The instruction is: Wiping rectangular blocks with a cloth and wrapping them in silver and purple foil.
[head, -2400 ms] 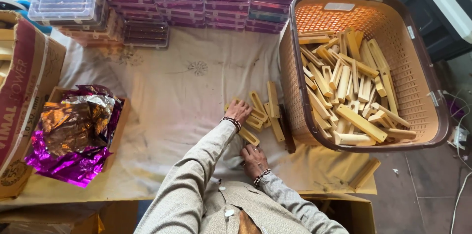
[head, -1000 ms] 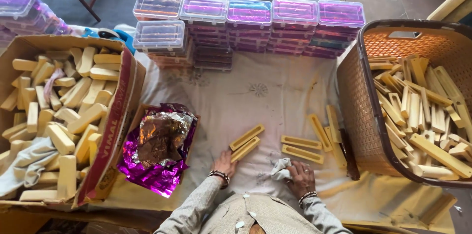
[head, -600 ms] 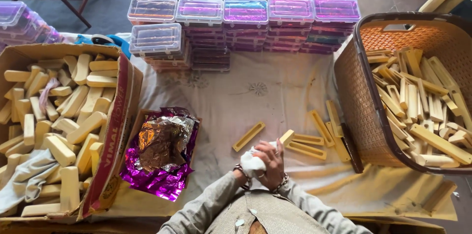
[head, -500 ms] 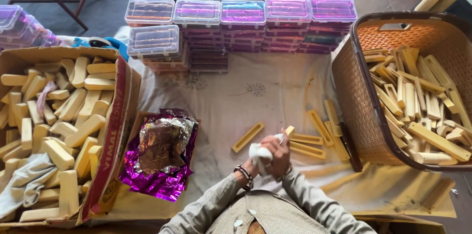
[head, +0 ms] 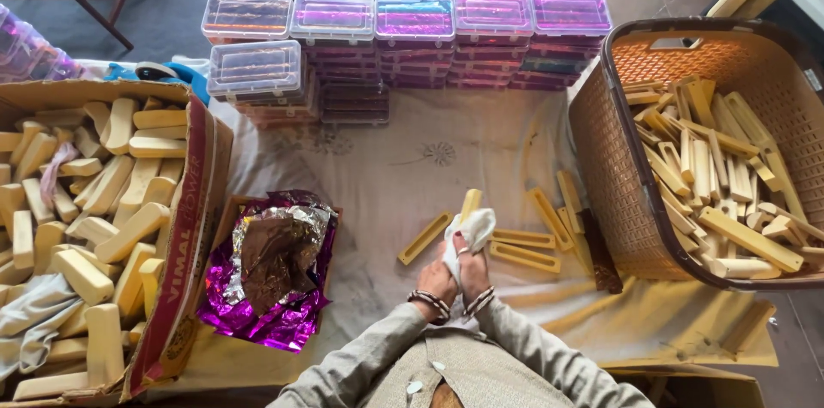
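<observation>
Pale sheeting [head: 386,168] covers the work area, and everything here is placed from the brown plastic basket [head: 601,176] on its right side, which is heaped with yellowish wooden pieces. Far to the left of the basket stands an open cardboard box [head: 193,228] full of thicker pale blocks. Up and left of the basket runs a row of stacked clear boxes [head: 412,30] with purple contents. Between the basket and the cardboard box, nearer the box, lies crumpled purple foil [head: 266,288]. Just left of the basket's wall, several slotted wooden frames [head: 524,241] lie flat on the sheeting.

Left of those frames, the left hand [head: 438,275] and right hand [head: 472,266] are pressed together, both closed around a white rag [head: 472,228] wrapped about a slim wooden piece [head: 470,200]. Its top end sticks up out of the rag. I cannot tell which fingers bear on the wood itself.

The work in hand looks like rubbing this piece down with the rag. Rubbing its whole length calls for one hand to steady the wood while the other slides the rag.

A second ago the hands lay apart on the sheeting, the right on the rag and the left by two frames. Now they are joined and one piece is lifted, with a single frame left beside them.
</observation>
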